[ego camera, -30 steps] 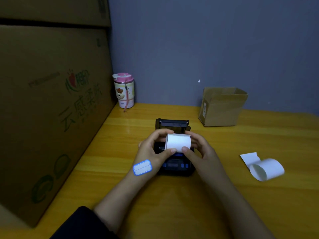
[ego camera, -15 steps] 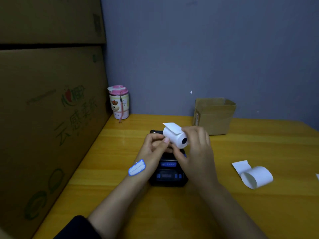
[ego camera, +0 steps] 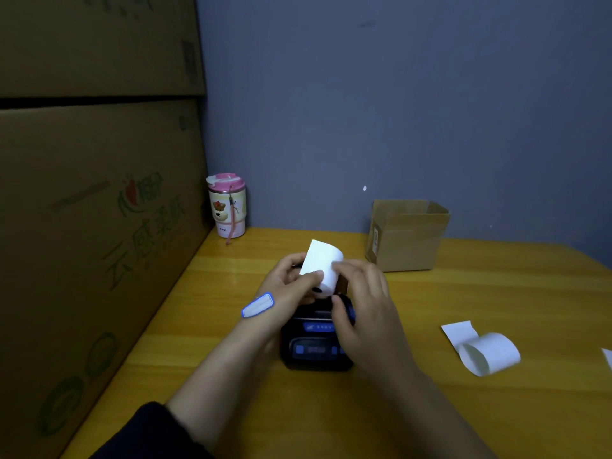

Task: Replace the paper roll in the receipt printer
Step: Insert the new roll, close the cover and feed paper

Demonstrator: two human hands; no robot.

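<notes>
Paper roll: the fresh white paper roll (ego camera: 323, 270) is held in the air just above the far end of the receipt printer (ego camera: 316, 342), tilted, its dark core facing near and down, a loose flap of paper lifting at its far upper edge.

Receipt printer: small and black with blue markings, it sits near the middle of the yellow table (ego camera: 463, 293). Its paper bay is hidden behind the hands, so I cannot tell how the lid stands.

Step in hand: judging by the pose, the loose end is being freed and the roll turned for loading. To do it well, level the roll so its axis lies across the bay, have the free end lead out toward the tear edge, seat the roll fully, and leave a tail showing before the lid is shut.

Left hand: the left hand (ego camera: 291, 286) is curled at the roll's left side, thumb pressed on the near face, fingers behind; a blue-edged tag sits by the wrist.

Right hand: the right hand (ego camera: 364, 303) is partly closed, fingertips pinching the roll's right end, thumb low near the printer top.

Old paper: a curled strip of paper (ego camera: 486, 354) lies well apart at the right.

Surroundings: a small open carton (ego camera: 409, 236) stands far right, a pink-lidded cup (ego camera: 228, 207) far left by the wall, big cardboard boxes (ego camera: 82, 226) along the left.
</notes>
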